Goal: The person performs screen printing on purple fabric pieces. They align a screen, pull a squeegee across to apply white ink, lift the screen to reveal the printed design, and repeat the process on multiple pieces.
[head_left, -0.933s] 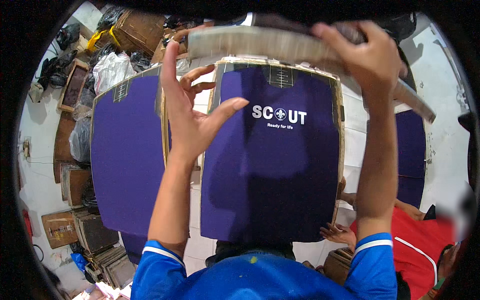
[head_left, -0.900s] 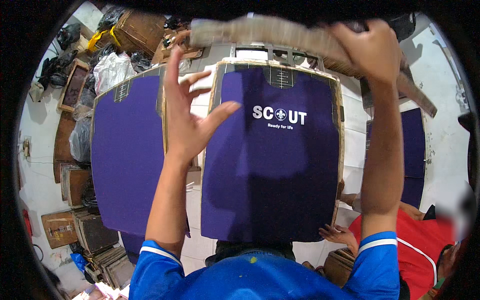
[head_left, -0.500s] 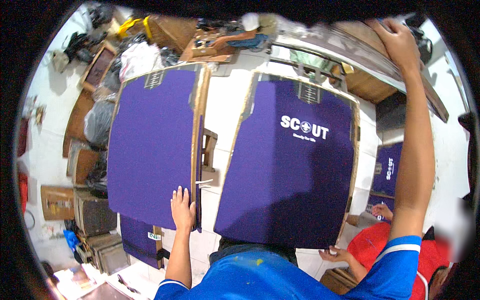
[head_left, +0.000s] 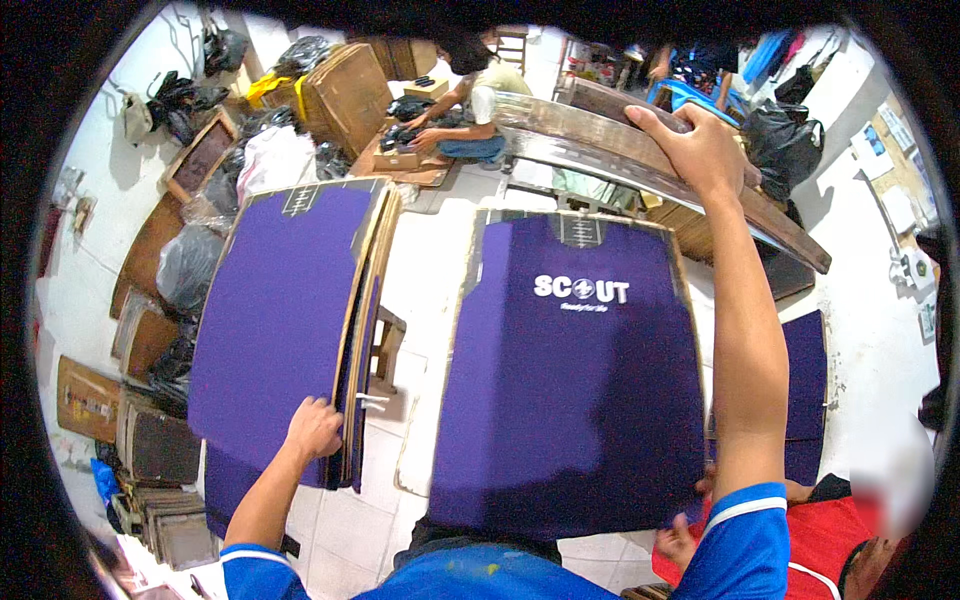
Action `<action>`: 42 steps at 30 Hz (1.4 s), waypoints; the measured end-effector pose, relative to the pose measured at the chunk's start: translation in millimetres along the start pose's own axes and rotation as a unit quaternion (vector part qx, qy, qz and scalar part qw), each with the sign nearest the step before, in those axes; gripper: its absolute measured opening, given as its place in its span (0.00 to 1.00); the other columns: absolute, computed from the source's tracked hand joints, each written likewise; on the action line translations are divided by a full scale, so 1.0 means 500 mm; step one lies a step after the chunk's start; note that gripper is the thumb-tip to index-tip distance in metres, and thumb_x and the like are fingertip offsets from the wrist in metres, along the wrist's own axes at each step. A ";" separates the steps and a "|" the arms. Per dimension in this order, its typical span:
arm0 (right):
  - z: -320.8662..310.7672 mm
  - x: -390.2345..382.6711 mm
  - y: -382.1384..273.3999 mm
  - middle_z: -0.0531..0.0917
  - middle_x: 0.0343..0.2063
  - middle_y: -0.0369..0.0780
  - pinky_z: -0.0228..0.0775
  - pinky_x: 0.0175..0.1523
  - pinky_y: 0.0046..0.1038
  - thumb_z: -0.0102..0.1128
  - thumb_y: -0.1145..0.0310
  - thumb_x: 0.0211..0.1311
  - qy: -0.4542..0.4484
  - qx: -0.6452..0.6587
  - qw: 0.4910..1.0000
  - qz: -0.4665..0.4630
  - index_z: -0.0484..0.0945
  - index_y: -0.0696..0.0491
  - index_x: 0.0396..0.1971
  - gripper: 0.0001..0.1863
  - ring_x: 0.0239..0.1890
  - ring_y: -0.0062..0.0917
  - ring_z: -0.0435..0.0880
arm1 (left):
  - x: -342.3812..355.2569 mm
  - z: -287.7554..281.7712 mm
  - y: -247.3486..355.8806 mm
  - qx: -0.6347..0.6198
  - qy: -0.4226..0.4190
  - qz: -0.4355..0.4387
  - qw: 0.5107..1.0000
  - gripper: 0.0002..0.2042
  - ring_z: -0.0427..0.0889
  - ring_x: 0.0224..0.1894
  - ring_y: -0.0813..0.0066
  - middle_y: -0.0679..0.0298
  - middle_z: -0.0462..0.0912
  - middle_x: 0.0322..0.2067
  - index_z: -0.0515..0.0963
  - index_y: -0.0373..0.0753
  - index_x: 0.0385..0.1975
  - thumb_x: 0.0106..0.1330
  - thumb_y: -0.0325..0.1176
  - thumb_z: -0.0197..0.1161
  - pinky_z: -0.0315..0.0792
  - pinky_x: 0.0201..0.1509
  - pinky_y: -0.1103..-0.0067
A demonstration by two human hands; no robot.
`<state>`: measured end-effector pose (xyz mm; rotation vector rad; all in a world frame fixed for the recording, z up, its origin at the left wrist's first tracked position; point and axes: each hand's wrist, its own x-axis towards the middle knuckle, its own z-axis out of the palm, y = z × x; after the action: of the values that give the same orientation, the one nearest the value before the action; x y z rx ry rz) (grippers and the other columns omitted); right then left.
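Two boards covered in purple fabric lie side by side: the left one (head_left: pixel 265 300) tops a stack, while the right one (head_left: pixel 565 400) bears a white printed logo. My left hand (head_left: pixel 314 427) has its fingers curled on the left board near its right edge. High at the right, my right hand (head_left: pixel 705 150) grips a long, worn wooden bar or frame (head_left: pixel 790 230) held above the far end of the right board, its thumb on top and other fingertips hidden.
A co-worker in red (head_left: pixel 810 535) is at lower right beside another purple board (head_left: pixel 800 390). Beyond, a crouching person (head_left: pixel 495 95) handles items on cardboard (head_left: pixel 420 170). Bags (head_left: pixel 275 165) and stacked boards (head_left: pixel 165 450) line the left wall; a black bag (head_left: pixel 780 145) stands back right.
My left hand has come down from mid-air onto the left board, its fingers now more curled. My right hand has shifted somewhat lower and leftward with the bar since half a second ago.
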<state>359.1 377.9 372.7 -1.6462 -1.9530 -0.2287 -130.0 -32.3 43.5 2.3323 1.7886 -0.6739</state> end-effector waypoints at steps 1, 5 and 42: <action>0.001 -0.002 -0.002 0.92 0.36 0.47 0.82 0.51 0.45 0.58 0.09 0.42 -0.006 0.003 1.000 -0.005 0.90 0.50 0.38 0.53 0.43 0.45 0.92 | 0.014 -0.006 0.008 -0.008 0.008 -0.003 1.000 0.09 0.86 0.45 0.62 0.60 0.90 0.36 0.87 0.45 0.31 0.55 0.40 0.68 0.74 0.53 0.64; 0.010 -0.003 0.002 0.91 0.31 0.49 0.80 0.47 0.47 0.58 0.12 0.46 -0.015 0.005 1.000 -0.014 0.87 0.53 0.31 0.50 0.40 0.46 0.91 | 0.101 -0.053 0.115 -0.119 0.118 0.007 0.986 0.18 0.87 0.47 0.57 0.55 0.89 0.36 0.88 0.40 0.33 0.58 0.50 0.70 0.77 0.56 0.61; -0.020 -0.032 -0.024 0.90 0.28 0.50 0.78 0.43 0.43 0.64 0.16 0.47 0.012 0.038 0.999 0.000 0.86 0.57 0.25 0.48 0.34 0.41 0.90 | -0.020 0.146 0.367 -0.408 0.192 -0.455 0.768 0.33 0.89 0.42 0.38 0.41 0.89 0.38 0.84 0.31 0.45 0.66 0.63 0.70 0.79 0.48 0.54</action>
<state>351.9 356.9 375.5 -1.5881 -1.9203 -0.1699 20.9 -121.2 -48.2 0.9782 2.6148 0.5462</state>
